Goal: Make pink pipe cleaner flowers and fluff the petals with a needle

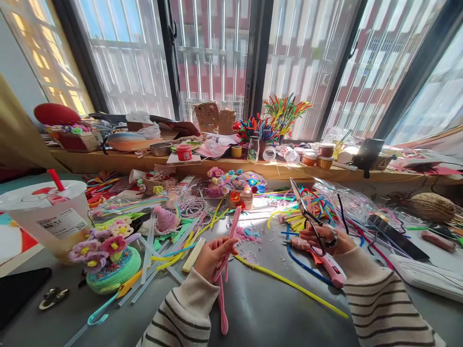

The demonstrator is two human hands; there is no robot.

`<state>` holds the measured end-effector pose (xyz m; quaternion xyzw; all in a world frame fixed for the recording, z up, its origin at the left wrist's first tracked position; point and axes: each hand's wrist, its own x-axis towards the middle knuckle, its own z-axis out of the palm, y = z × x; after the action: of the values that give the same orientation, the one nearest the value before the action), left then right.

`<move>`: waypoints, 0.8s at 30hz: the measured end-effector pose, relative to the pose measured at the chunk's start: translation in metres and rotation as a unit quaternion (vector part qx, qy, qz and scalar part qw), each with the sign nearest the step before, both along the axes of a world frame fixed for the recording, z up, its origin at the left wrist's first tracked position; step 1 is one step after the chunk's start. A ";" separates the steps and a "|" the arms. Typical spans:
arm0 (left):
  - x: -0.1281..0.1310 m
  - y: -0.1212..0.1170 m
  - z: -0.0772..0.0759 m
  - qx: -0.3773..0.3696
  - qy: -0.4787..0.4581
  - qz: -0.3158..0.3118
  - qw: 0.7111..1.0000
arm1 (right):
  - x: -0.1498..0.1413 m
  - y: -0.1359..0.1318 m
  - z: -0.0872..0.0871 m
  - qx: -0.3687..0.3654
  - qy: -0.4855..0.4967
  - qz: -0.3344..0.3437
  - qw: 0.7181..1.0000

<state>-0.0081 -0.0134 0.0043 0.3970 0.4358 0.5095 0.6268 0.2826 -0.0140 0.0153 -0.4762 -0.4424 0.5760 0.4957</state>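
Pinched in my left hand (216, 256) is a bundle of folded pink pipe cleaners (223, 315), with its top end standing above my fingers and a looped end hanging below. My right hand (327, 239) grips a pair of scissors (297, 193) by the handles, blades pointing up and away from the pink bundle. Below that hand lies a pink glue gun (333, 270), partly covered by my fingers. One long yellow pipe cleaner (296, 284) stretches across the grey table between my hands. Pink fuzzy clippings (249, 234) are scattered beyond my left hand.
On the left stand a drink cup (60, 217) with a red straw and a green pot of fuzzy flowers (113, 270). Clear glue sticks (144, 255) lie near them. Coloured pipe cleaners are heaped at back right, near a black phone (396, 236). Jars and craft pieces crowd the windowsill (217, 166).
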 end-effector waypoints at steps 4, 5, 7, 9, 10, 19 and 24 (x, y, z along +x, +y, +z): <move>0.000 0.000 0.002 0.010 0.010 0.015 1.000 | -0.048 -0.017 -0.006 0.012 0.087 0.111 0.990; 0.000 0.000 0.001 0.011 0.008 0.016 1.000 | -0.059 -0.020 -0.007 0.027 0.092 0.123 0.988; -0.001 0.001 0.000 0.010 0.003 0.016 1.000 | -0.077 -0.026 -0.010 0.029 0.104 0.159 0.981; -0.002 0.001 -0.001 0.004 0.002 0.013 1.000 | -0.090 -0.031 -0.012 0.039 0.103 0.169 0.979; -0.002 0.001 -0.002 -0.001 0.003 0.008 1.000 | -0.094 -0.033 -0.013 0.041 0.095 0.184 0.978; -0.003 0.000 -0.002 0.051 0.049 0.028 0.997 | -0.096 -0.052 -0.008 0.133 0.097 0.282 0.945; -0.001 0.000 0.001 0.068 0.050 0.079 0.993 | -0.102 -0.058 -0.005 0.121 0.115 0.317 0.934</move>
<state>-0.0093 -0.0133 0.0058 0.4281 0.4613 0.5652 0.5333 0.1810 -0.0724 0.0100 -0.1782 -0.5763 0.6962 0.3892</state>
